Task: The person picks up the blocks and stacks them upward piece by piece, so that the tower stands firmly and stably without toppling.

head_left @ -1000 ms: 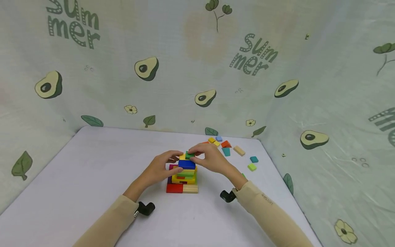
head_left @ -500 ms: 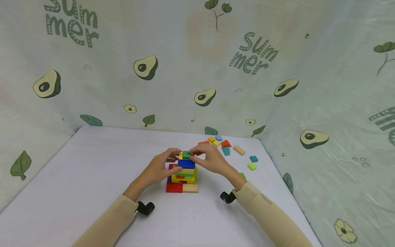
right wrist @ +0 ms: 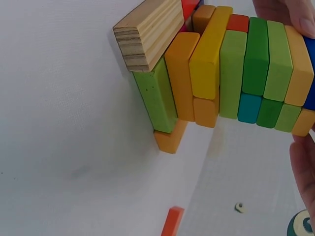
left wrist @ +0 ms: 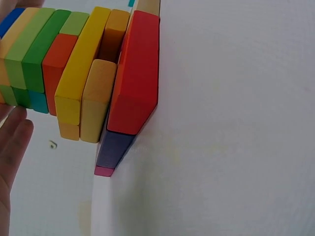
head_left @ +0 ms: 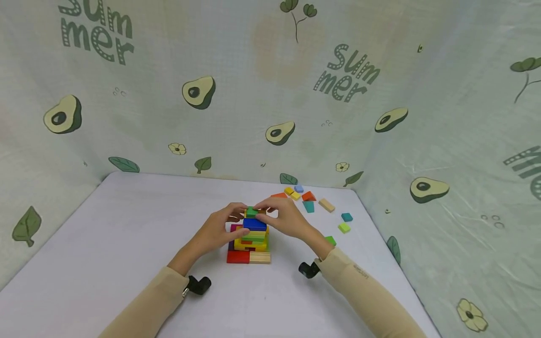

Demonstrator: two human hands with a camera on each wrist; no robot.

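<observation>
A tower of stacked coloured wooden blocks stands on the table, with a yellow block (head_left: 238, 245) low down and a blue block (head_left: 255, 224) near its top. My left hand (head_left: 218, 230) spans the upper tower from the left, thumb at the front by the blue block and fingers (left wrist: 15, 140) behind. On top, my right hand (head_left: 287, 218) pinches a small green block (head_left: 251, 212) between thumb and fingertips. Both wrist views show the lower layers, including a red block (left wrist: 135, 69) and a bare wood block (right wrist: 150, 37); the tower's top is outside them.
Loose blocks lie behind and right of the tower: an orange-red triangle (head_left: 309, 196), a teal block (head_left: 308, 206), a tan block (head_left: 327, 205), a lime block (head_left: 344, 227) and several others. A printed cloth (head_left: 236, 117) hangs along the table's back and right sides.
My right hand has shifted slightly left, and the green block has moved left across the tower's top. My left hand keeps nearly the same place.
</observation>
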